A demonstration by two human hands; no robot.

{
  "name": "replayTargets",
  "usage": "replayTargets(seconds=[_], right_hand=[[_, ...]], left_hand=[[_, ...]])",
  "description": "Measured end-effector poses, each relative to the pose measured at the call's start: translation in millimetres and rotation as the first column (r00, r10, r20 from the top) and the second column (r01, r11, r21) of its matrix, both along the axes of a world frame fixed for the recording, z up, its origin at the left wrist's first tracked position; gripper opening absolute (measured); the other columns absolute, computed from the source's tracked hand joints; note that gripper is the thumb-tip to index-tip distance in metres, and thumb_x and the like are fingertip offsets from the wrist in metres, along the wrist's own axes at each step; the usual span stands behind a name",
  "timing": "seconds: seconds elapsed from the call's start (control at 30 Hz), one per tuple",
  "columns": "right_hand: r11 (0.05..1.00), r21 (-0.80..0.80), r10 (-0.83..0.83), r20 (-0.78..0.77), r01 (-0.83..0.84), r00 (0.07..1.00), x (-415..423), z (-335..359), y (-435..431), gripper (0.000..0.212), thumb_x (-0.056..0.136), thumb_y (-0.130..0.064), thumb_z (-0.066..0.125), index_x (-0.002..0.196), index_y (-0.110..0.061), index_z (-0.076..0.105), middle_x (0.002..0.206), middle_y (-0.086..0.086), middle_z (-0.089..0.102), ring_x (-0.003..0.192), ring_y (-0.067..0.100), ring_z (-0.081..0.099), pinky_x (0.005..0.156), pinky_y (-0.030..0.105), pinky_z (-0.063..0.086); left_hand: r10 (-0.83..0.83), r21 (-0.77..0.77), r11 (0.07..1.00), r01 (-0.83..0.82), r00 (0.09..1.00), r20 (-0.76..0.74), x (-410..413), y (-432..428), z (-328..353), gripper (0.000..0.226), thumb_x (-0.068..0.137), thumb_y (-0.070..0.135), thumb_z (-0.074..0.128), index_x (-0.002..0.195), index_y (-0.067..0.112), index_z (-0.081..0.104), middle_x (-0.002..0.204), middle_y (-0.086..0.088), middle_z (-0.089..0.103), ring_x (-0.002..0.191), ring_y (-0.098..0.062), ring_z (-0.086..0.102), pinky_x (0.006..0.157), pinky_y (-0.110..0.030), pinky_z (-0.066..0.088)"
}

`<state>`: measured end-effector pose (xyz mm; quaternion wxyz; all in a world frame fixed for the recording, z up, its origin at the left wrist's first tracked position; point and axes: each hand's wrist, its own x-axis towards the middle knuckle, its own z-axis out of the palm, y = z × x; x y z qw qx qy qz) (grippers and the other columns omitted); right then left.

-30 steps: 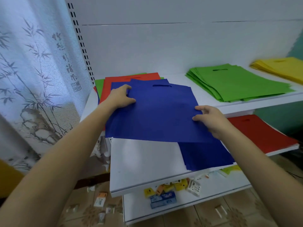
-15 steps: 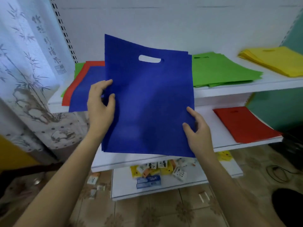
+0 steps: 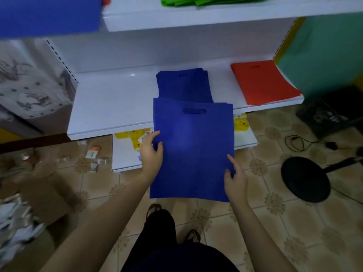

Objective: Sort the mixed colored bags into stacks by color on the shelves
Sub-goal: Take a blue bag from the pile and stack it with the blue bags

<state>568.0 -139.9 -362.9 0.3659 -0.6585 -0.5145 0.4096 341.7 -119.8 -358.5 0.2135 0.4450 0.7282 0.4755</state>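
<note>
Above the tiled floor, just before the middle shelf, both hands hold a blue bag flat, with its handle hole turned away from the person. The left hand grips the left edge, with the thumb on top and the other fingers under the cloth. The right hand pinches the right edge lower down, with the thumb on the cloth and the index finger lying along the edge. The far edge of the bag shows more than one layer, so I cannot tell if it is one bag or several.

Its far end overlaps the near end of a stack of blue bags which lies on the middle shelf. Red bags lie on the same shelf to the right, well apart from the blue stack. On the upper shelf lie green bags, and another blue sheet hangs over its left end. Yellow packets lie on the lowest shelf. A black round base and a cable are on the floor at the right.
</note>
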Motion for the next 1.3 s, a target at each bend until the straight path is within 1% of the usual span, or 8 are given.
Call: replayTargets(seconds=[0.2,0.37,0.5,0.63,0.77,0.87,1.03,1.3], right_hand=[[0.998,-0.053,0.030,0.040,-0.028,0.999,5,-15,31,0.041,0.095,-0.004,0.041,0.133,-0.019,0.047,0.133,0.000,0.049,0.116,0.020,0.052,0.094,0.045,0.048],[0.994,-0.082,0.080,0.074,-0.074,0.994,-9,-21,106,0.039,0.096,-0.005,0.041,0.133,-0.014,0.046,0.133,0.006,0.049,0.105,0.017,0.051,0.079,0.024,0.046],[0.992,-0.086,0.106,0.127,-0.095,0.986,-23,-31,185,0.040,0.096,-0.004,0.039,0.135,-0.012,0.045,0.138,0.006,0.046,0.116,0.021,0.051,0.087,0.020,0.042],[0.977,-0.069,0.210,0.210,-0.200,0.955,-42,-49,265,0.043,0.095,-0.001,0.039,0.137,-0.009,0.041,0.137,0.014,0.047,0.068,0.002,0.044,0.058,0.003,0.040],[0.970,-0.059,0.241,0.286,-0.234,0.927,-58,-64,337,0.046,0.095,0.000,0.038,0.139,-0.011,0.038,0.142,0.011,0.041,0.060,0.001,0.037,0.049,0.007,0.037],[0.968,-0.060,0.248,0.330,-0.242,0.911,-67,-74,378,0.047,0.094,0.001,0.037,0.140,-0.012,0.038,0.142,0.010,0.041,0.086,0.021,0.058,0.067,0.010,0.040],[0.937,-0.157,0.349,0.398,-0.311,0.849,-69,-98,403,0.049,0.093,-0.004,0.041,0.142,-0.009,0.033,0.148,0.014,0.032,0.132,0.031,0.034,0.107,0.033,0.030],[0.886,-0.225,0.464,0.430,-0.405,0.775,-48,-76,324,0.049,0.093,-0.010,0.044,0.141,-0.009,0.033,0.146,0.017,0.031,0.131,0.037,0.032,0.107,0.042,0.033]], left_hand=[[-0.029,-0.138,0.990,0.028,1.000,0.001,1,35,-22,0.035,0.090,0.002,0.052,0.125,0.006,0.052,0.127,-0.011,0.052,0.117,-0.022,0.049,0.096,-0.025,0.040],[-0.027,-0.181,0.983,0.022,0.999,-0.029,-21,100,-32,0.035,0.092,0.005,0.049,0.126,0.007,0.051,0.127,-0.011,0.051,0.114,-0.024,0.050,0.092,-0.026,0.042],[-0.069,-0.203,0.978,0.055,0.996,-0.061,-42,170,-45,0.035,0.093,0.004,0.044,0.128,0.006,0.048,0.127,-0.014,0.049,0.110,-0.028,0.052,0.088,-0.024,0.041],[-0.080,-0.229,0.972,0.060,0.994,-0.080,-67,246,-62,0.036,0.093,0.002,0.044,0.129,0.006,0.048,0.130,-0.014,0.049,0.113,-0.029,0.051,0.094,-0.030,0.042],[-0.084,-0.247,0.967,0.060,0.993,-0.087,-86,315,-77,0.038,0.092,0.003,0.046,0.130,0.007,0.047,0.133,-0.012,0.048,0.115,-0.029,0.052,0.098,-0.033,0.043],[-0.092,-0.248,0.966,0.068,0.992,-0.084,-98,352,-89,0.040,0.091,0.002,0.046,0.131,0.007,0.047,0.133,-0.012,0.048,0.116,-0.028,0.051,0.098,-0.036,0.045],[-0.214,-0.528,0.843,0.102,0.964,-0.155,-111,374,-112,0.047,0.092,0.015,0.049,0.137,0.009,0.040,0.142,-0.013,0.040,0.128,-0.030,0.041,0.103,-0.034,0.037],[-0.228,-0.556,0.826,0.097,0.958,-0.172,-90,318,-90,0.048,0.091,0.015,0.048,0.138,0.008,0.039,0.144,-0.015,0.036,0.127,-0.035,0.040,0.105,-0.043,0.039]])
